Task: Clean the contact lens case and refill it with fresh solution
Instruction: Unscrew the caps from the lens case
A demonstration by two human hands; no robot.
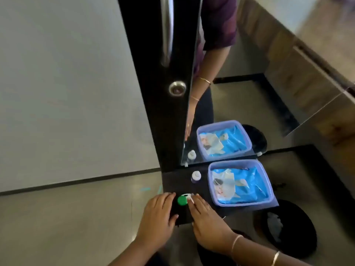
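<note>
Lying on the black shelf (pixel 176 181) near its front left corner, the case (pixel 184 198) is flanked by both hands. Its green cap (pixel 182 200) is turned toward the person and to the left, while its white end (pixel 187 195) is set farther back and to the right, so the long axis is judged to run on a slant from front-left to back-right. Whether the white end is capped or already open cannot be told.

The left hand (pixel 158 212) is laid flat on the shelf with fingers straight and nothing held. Its fingertips are just beside the green cap, on the cap's left, and contact cannot be made out. The right hand (pixel 205 214) is likewise spread, with straight fingers whose tips touch the white end, and no curl round anything is seen. Each end of the case is thus nearer to the hand on its own side. The green cap would most readily be taken by the left hand while the case is steadied by the right.

The bottle (pixel 196 176) is stood upright behind the case, apart from it and just beyond the right fingertips, so it is judged to be within easier reach of the right hand. The tub (pixel 210 181) of blue packets is set to the bottle's right. Both are doubled in the mirror (pixel 230 93) behind, and a dark bin (pixel 299 237) is seen below the shelf at the right.
</note>
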